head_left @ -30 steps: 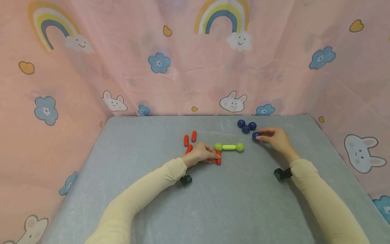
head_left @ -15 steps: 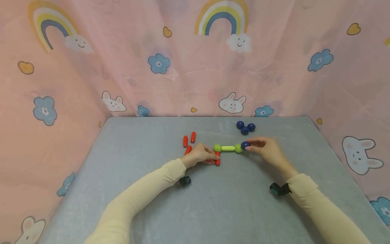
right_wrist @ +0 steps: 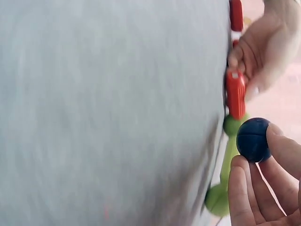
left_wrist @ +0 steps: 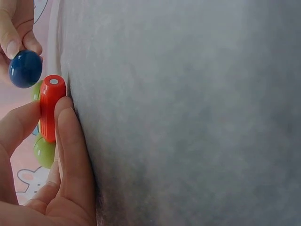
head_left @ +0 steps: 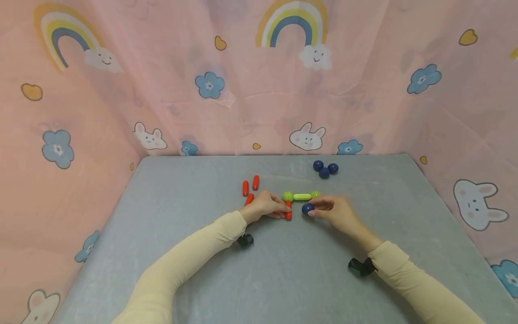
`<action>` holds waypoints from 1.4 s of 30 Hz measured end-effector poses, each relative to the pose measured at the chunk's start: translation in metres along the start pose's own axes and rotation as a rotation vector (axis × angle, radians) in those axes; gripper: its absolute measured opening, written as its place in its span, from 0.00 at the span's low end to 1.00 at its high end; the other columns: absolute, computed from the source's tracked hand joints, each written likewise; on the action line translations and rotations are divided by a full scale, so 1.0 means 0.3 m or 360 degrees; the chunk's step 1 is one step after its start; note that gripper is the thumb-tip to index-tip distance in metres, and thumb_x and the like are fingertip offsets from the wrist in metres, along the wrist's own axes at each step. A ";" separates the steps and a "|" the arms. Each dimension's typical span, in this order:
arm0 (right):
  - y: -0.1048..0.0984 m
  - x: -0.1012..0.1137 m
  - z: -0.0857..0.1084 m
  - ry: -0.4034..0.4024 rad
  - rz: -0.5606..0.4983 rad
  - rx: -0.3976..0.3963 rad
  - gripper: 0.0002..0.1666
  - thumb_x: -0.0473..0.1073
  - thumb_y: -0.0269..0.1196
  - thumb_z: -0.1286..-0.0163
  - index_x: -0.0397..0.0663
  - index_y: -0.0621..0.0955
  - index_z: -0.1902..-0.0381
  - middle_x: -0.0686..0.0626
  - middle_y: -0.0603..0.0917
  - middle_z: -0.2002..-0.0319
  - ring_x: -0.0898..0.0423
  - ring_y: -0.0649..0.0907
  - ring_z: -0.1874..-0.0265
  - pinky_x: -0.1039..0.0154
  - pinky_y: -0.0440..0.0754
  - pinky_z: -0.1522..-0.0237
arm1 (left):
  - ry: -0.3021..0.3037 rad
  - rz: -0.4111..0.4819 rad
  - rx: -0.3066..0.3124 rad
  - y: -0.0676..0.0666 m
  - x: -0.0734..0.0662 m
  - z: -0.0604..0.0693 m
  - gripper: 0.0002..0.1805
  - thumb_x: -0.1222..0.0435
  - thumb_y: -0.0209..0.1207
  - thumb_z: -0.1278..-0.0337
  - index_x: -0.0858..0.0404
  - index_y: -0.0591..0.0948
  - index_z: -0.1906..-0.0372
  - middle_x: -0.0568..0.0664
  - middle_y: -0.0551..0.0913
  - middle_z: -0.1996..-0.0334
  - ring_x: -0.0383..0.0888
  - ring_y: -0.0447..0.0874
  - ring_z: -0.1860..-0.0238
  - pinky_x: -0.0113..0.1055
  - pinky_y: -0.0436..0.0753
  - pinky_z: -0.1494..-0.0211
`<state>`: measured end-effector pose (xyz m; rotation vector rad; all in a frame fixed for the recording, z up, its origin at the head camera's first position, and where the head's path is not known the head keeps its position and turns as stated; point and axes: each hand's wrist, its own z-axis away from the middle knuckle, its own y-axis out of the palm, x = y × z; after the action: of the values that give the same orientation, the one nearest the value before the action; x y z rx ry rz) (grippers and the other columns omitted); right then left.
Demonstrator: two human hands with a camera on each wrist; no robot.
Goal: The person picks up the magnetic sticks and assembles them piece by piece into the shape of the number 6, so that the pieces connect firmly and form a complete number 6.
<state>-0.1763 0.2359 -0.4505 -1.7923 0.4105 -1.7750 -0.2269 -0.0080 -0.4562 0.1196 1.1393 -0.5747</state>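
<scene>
My left hand (head_left: pixel 265 204) pinches a red rod (head_left: pixel 288 211) between thumb and fingers. The rod's far end meets a green ball (head_left: pixel 288 196). From that ball a light green rod (head_left: pixel 302 197) runs right to a second green ball (head_left: pixel 315 195), partly behind my right fingers. My right hand (head_left: pixel 337 216) pinches a dark blue ball (head_left: pixel 307 209) just right of the red rod, with a gap between them. In the left wrist view the blue ball (left_wrist: pixel 25 69) is close to the red rod's free end, whose tip shows a small silvery disc.
Several loose red rods (head_left: pixel 245 188) lie behind my left hand, one partly covered by it. Three dark blue balls (head_left: pixel 324 173) cluster near the back of the grey table (head_left: pixel 194 189). A pink patterned curtain (head_left: pixel 238 112) stands along the table's back and sides.
My right hand has carried the blue ball left and toward me, from beside the other blue balls, past the right green ball, to near the red rod. My left hand stays in place.
</scene>
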 end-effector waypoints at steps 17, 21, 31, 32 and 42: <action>0.100 0.036 0.035 -0.0068 -0.0111 0.0103 0.20 0.45 0.75 0.44 0.45 0.87 0.54 0.44 0.90 0.60 0.58 0.88 0.65 0.67 0.84 0.64 | -0.0025 0.0009 0.0037 -0.004 -0.017 0.006 0.08 0.65 0.72 0.49 0.66 0.90 0.66 0.50 0.89 0.78 0.37 0.86 0.78 0.30 0.86 0.69; 0.111 0.046 0.042 -0.0087 -0.0129 0.0122 0.20 0.44 0.76 0.44 0.43 0.87 0.55 0.43 0.90 0.60 0.59 0.88 0.65 0.68 0.84 0.64 | -0.0038 0.0026 0.0059 -0.008 -0.022 0.009 0.08 0.65 0.72 0.49 0.67 0.89 0.65 0.51 0.89 0.78 0.37 0.86 0.78 0.30 0.86 0.69; 0.137 0.065 0.050 -0.0062 -0.0141 0.0156 0.18 0.42 0.76 0.45 0.44 0.87 0.56 0.43 0.89 0.57 0.59 0.88 0.64 0.68 0.84 0.63 | -0.0057 0.0058 0.0089 -0.013 -0.031 0.011 0.08 0.66 0.71 0.49 0.67 0.89 0.65 0.54 0.90 0.76 0.37 0.86 0.78 0.31 0.87 0.67; 0.140 0.066 0.049 -0.0072 -0.0135 0.0156 0.18 0.42 0.76 0.45 0.44 0.87 0.56 0.43 0.89 0.58 0.58 0.88 0.64 0.68 0.84 0.63 | -0.0056 0.0061 0.0091 -0.013 -0.031 0.010 0.08 0.66 0.71 0.49 0.67 0.89 0.65 0.53 0.89 0.76 0.37 0.86 0.78 0.31 0.87 0.67; 0.152 0.075 0.043 -0.0096 -0.0117 0.0157 0.17 0.42 0.75 0.44 0.45 0.88 0.56 0.43 0.90 0.58 0.55 0.88 0.63 0.69 0.84 0.64 | -0.0046 0.0079 0.0085 -0.009 -0.032 0.012 0.09 0.68 0.70 0.47 0.70 0.88 0.63 0.52 0.89 0.76 0.38 0.86 0.77 0.32 0.87 0.67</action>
<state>-0.1541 0.1892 -0.4588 -1.8075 0.2312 -1.7541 -0.2281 -0.0082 -0.4458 0.1845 1.0902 -0.5616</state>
